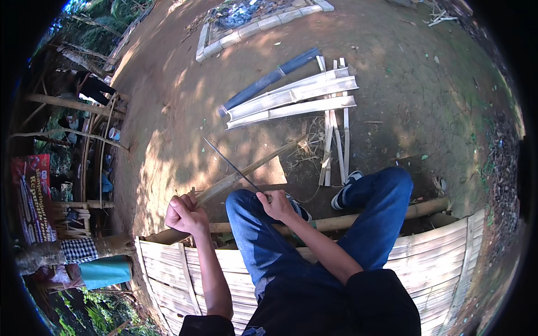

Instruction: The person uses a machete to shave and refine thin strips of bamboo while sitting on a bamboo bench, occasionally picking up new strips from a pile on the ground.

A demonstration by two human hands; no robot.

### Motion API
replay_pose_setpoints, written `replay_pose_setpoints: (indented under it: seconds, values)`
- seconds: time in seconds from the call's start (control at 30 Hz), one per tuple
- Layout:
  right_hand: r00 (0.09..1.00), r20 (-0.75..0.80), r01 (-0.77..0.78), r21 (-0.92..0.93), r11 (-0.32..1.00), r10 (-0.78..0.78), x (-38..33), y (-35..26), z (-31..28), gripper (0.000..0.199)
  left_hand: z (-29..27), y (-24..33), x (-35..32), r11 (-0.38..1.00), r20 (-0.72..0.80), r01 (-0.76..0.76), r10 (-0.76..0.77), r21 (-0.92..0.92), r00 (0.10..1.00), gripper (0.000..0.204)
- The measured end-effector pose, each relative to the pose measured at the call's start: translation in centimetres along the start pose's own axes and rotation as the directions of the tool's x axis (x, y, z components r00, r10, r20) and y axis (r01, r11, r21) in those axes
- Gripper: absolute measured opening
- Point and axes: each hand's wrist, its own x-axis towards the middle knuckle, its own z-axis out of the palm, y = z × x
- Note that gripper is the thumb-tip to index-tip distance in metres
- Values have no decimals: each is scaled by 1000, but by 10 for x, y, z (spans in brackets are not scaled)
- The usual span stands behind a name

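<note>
My left hand (186, 214) grips the near end of a long bamboo strip (252, 166) that slants up and to the right over the dirt. My right hand (277, 205) rests on my left knee and holds the handle of a long thin knife (230, 163). Its blade runs up and left and crosses the strip. I sit on a bench of split bamboo slats (437, 252), in blue jeans, with one dark shoe (345, 191) on the ground.
Several split bamboo slabs (291, 101) and a dark tube (269, 79) lie on the bare earth ahead, with thin slats (336, 145) beside them. A bamboo pole (381, 215) runs under my legs. Stone edging (246, 31) lies far ahead; bamboo racks and a red banner (33, 196) stand at left.
</note>
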Motion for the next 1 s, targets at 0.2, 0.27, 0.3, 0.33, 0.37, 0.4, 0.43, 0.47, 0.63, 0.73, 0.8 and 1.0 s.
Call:
replay_pose_setpoints:
  seconds: [0.2, 0.27, 0.3, 0.33, 0.37, 0.4, 0.43, 0.47, 0.63, 0.73, 0.8, 1.0]
  values:
    - [990, 143, -26, 65, 998, 17, -8, -61, 6, 52, -6, 5, -3, 996, -120, 29, -19, 86, 993, 50]
    - [987, 108, 116, 51, 992, -121, -9, -71, 1, 49, 8, 13, -14, 996, -136, 20, -8, 87, 991, 50]
    - [984, 80, 157, 53, 986, -161, -6, -70, -1, 49, 13, 15, -18, 997, -109, 9, -1, 79, 994, 49]
    - [978, 49, 199, 53, 979, -202, -6, -71, -3, 48, 17, 14, -21, 999, -65, -30, 32, 31, 997, 48]
    - [983, -19, 185, 50, 981, -184, -6, -60, -3, 51, 22, 15, -22, 998, -56, -39, 42, 46, 998, 48]
    - [999, 5, 50, 58, 997, -50, -4, -46, -7, 53, 26, 16, -23, 997, -46, -49, 51, 59, 998, 48]
    - [996, 29, -83, 69, 994, 81, -1, -39, -13, 54, 24, 17, -22, 998, -55, -34, 36, 50, 998, 48]
    - [976, 52, -214, 78, 974, 211, 1, -34, -17, 56, 20, 16, -21, 999, -63, -18, 21, 39, 998, 48]
    - [995, 74, -63, -51, 997, 67, -16, -70, -25, 57, 9, 15, -29, 998, -26, -32, 34, 44, 999, 47]
    - [989, 52, 138, 34, 990, -140, -25, -87, -21, 51, 20, 18, -38, 995, 8, -81, 81, 62, 997, 46]
    - [990, -9, 142, -9, 990, -142, -22, -70, -22, 50, 22, 17, -40, 992, 29, -91, 89, 87, 996, 46]
    - [991, 0, -130, -149, 980, 132, -19, -41, -39, 58, 8, 19, -40, 999, 12, -41, 41, 2, 999, 46]
